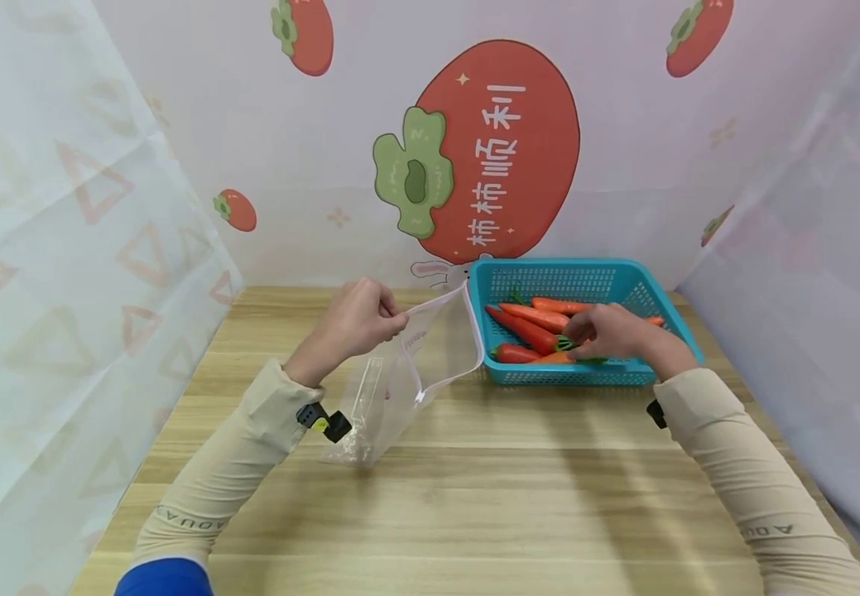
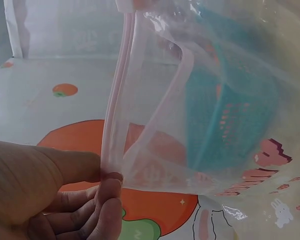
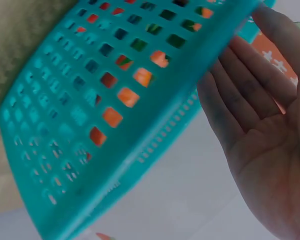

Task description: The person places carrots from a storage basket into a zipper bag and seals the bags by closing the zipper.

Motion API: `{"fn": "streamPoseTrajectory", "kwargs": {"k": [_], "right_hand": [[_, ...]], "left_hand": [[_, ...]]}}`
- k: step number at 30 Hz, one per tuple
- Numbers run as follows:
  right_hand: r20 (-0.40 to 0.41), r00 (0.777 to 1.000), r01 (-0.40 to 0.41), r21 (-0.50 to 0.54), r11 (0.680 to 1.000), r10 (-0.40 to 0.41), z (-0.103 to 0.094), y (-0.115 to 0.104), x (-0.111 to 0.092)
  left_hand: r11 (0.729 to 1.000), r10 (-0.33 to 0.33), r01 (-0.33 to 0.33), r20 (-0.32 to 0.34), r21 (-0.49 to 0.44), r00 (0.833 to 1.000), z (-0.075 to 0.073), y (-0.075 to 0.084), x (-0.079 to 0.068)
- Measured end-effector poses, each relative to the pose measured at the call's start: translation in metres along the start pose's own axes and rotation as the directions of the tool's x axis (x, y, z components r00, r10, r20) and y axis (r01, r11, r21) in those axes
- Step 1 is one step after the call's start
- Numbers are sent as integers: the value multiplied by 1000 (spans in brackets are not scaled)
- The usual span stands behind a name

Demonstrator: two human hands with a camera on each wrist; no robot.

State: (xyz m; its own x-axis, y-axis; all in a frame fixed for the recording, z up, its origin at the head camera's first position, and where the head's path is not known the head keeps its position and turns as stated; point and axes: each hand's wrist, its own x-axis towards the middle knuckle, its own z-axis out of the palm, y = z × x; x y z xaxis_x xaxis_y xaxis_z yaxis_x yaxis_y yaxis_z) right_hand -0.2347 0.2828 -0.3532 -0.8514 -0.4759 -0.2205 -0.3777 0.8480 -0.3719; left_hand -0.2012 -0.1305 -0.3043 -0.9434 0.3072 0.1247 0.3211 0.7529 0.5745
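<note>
Pale persimmon-printed backdrop behind light wood-grain tabletop. Turquoise perforated plastic basket at far right. Clear pink-edged plastic zip bag left of it, mouth gaping; left hand pinches rim, steady tension should hold opening wide. Right hand over basket, thumb apart from fingers; cannot tell if pinching. Orange-red tapered carrots in basket: lifting singly should avoid snags.

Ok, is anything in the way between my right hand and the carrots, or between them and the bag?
Nothing visible blocks the right hand; it is over the carrots inside the blue basket. Between them and the open mouth of the bag stands the basket's left rim, which they would probably need lifting over.
</note>
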Motion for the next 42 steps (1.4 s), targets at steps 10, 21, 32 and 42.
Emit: {"fn": "streamPoseTrajectory", "kwargs": {"k": [10,21,32,42], "right_hand": [[38,999,-2,37,999,0,7,17,2],[126,992,0,94,996,-12,15,31,9],[122,992,6,94,996,-17,21,42,13],[59,998,-3,154,988,-6,18,42,7]], "left_hand": [[1000,9,-9,-11,3,1000,1,1,1],[1000,13,-13,2,-7,1000,4,2,0],[1000,1,-1,-1,-25,1000,1,1,0],[1000,-11,11,-2,-24,1000,1,2,-1]]}}
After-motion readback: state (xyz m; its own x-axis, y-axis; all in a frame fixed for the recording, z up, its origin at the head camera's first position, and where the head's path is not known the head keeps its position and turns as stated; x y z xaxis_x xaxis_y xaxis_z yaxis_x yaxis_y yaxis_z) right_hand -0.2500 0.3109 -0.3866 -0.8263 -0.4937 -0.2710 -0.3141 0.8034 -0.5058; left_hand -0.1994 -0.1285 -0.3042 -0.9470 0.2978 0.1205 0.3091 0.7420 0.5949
